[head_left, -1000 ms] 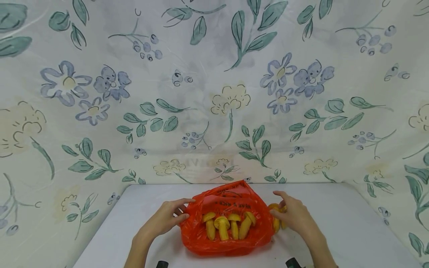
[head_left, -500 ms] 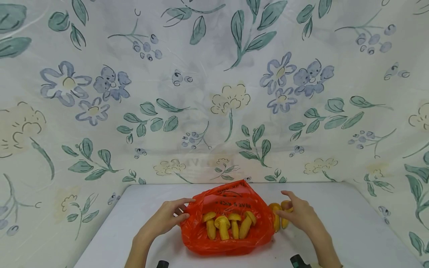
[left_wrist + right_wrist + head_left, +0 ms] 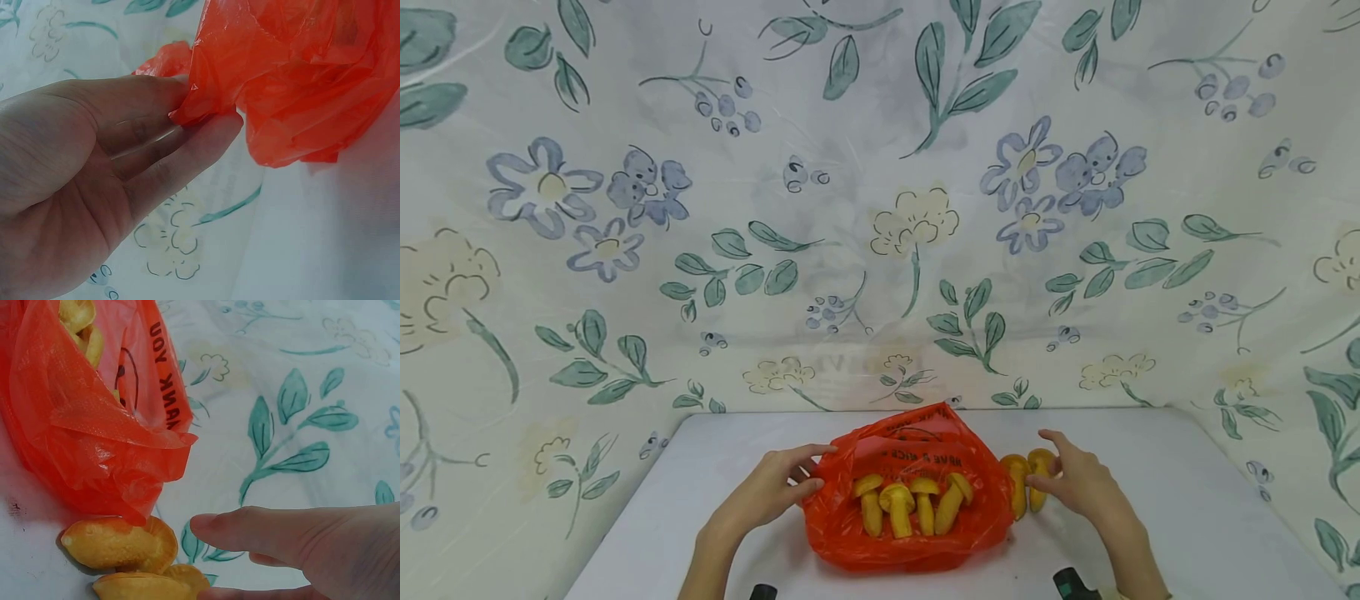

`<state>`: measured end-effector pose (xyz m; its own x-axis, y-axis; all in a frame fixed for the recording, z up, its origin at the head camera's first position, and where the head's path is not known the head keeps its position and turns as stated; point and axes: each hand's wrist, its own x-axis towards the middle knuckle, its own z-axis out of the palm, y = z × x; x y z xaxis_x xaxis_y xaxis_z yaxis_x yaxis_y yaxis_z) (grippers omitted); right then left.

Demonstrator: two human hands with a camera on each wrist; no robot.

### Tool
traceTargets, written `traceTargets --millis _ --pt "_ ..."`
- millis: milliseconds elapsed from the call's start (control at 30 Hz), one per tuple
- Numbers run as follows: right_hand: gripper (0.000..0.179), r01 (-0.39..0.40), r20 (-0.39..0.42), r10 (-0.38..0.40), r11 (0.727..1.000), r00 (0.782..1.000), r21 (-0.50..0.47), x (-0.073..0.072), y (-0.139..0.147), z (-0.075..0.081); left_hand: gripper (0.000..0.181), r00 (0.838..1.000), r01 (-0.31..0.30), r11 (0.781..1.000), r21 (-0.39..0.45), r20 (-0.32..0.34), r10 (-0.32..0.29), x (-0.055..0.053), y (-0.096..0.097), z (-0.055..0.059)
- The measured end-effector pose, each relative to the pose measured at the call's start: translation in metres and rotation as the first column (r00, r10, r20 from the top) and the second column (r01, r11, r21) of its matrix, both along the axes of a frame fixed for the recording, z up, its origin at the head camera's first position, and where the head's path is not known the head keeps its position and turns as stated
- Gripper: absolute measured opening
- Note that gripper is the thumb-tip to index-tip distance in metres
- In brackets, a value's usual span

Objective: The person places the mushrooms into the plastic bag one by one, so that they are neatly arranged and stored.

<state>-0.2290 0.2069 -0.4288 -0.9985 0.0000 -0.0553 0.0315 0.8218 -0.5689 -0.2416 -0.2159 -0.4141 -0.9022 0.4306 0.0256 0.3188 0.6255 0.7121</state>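
A red plastic bag [image 3: 895,560] lies mid-worktop in front of you, its mouth gaping your way and black lettering running across the back panel. Inside, four yellow mushrooms [image 3: 898,510] rest in a row, caps toward the back and stems toward the near lip, the one at the right end leaning to the right.

At the bag's left edge, your left hand [image 3: 772,486] pinches the plastic; the left wrist view shows a fold of red film caught between lightly bent fingers [image 3: 181,165].

Just outside the bag's right side, two more mushrooms lie side by side: the inner mushroom [image 3: 1017,492] against the plastic, the outer mushroom [image 3: 1041,459] next to it. Your right hand [image 3: 1082,481] hovers at the outer one, thumb and forefinger spread well apart and gripping nothing; whether a fingertip touches the mushroom, you cannot tell from these angles.

Beneath it all spreads the white worktop [image 3: 1195,517], with a few dark specks near the bag's right corner. Two black objects [image 3: 1071,583] poke in at the bottom edge, one beside each of your forearms. Behind, a pale cloth [image 3: 850,250] printed with blue flowers, berries and green leaves fills the background.
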Motion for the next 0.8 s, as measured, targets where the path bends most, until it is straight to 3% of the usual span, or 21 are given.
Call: traceTargets --millis 800 --pt "0.071 0.061 0.034 -0.061 0.998 0.998 0.0 -0.004 0.004 -0.016 0.042 1.0 0.001 1.0 -0.001 -0.015 -0.001 0.0 -0.001 -0.001"
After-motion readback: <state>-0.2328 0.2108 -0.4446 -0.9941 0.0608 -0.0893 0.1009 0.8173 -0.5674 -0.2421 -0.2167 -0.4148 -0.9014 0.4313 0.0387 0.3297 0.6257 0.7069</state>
